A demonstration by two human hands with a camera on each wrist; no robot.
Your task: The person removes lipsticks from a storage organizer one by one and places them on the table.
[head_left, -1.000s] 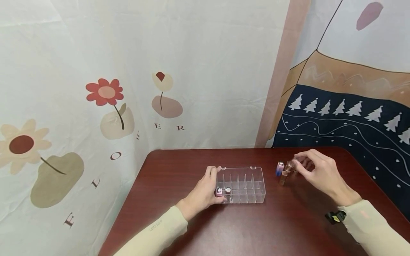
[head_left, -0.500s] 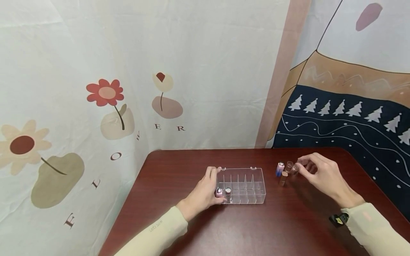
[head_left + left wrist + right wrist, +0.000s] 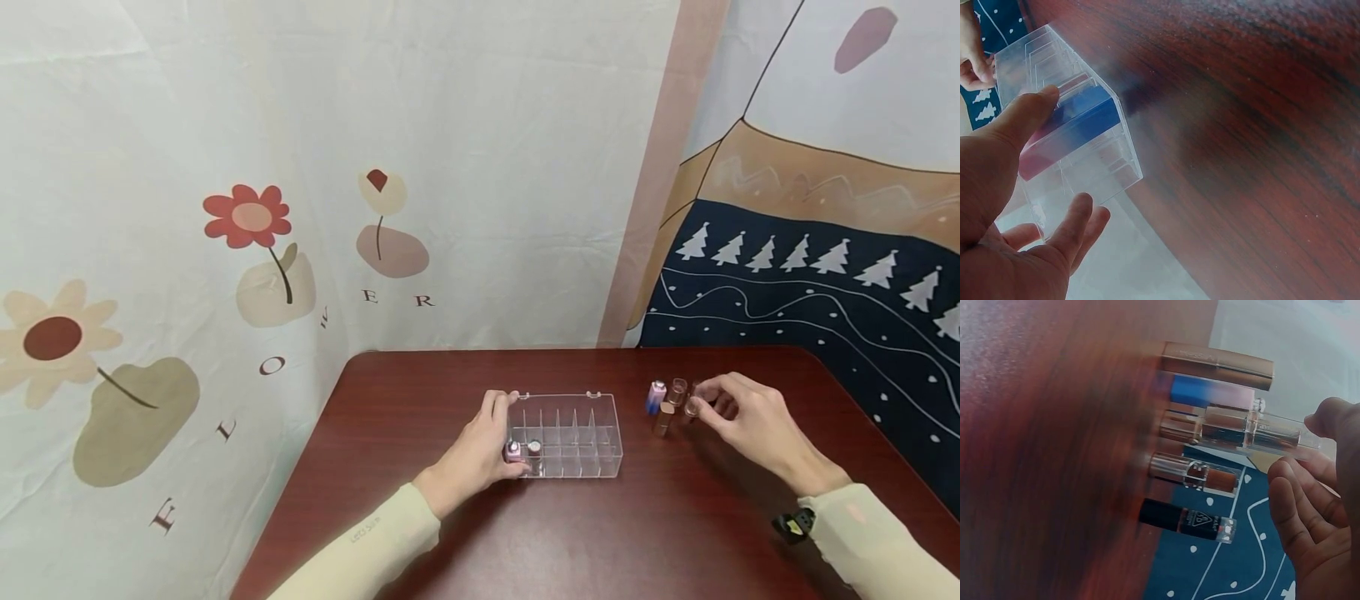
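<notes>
Between the thumb and fingers of your right hand (image 3: 757, 427), clamped lightly on its clear end, stands a clear-capped tube (image 3: 1266, 436) on the right side of the tabletop (image 3: 487, 533); whether its base touches the wood cannot be told. The grip at the cap likely spares its crowded neighbors: a gold tube (image 3: 1219, 364), a two-tone tube (image 3: 1213, 392), an orange-filled tube (image 3: 1194, 473) and a black tube (image 3: 1188, 520), all upright and near one another, probably grouped for easy reach. To their left, the fingers of your left hand (image 3: 476, 442) clasp the left end of a clear divided box (image 3: 600, 467), thumb in front and others behind, presumably to steady so light a container. The head view shows two items inside at that end, a boxy pink-topped tube (image 3: 513, 451) and a round-topped tube (image 3: 534, 447); only the left wrist view reveals the first one's blue side through the wall. The right wrist view alone gives the black tube's printed label. Beyond hangs a flower-printed curtain (image 3: 487, 167).
</notes>
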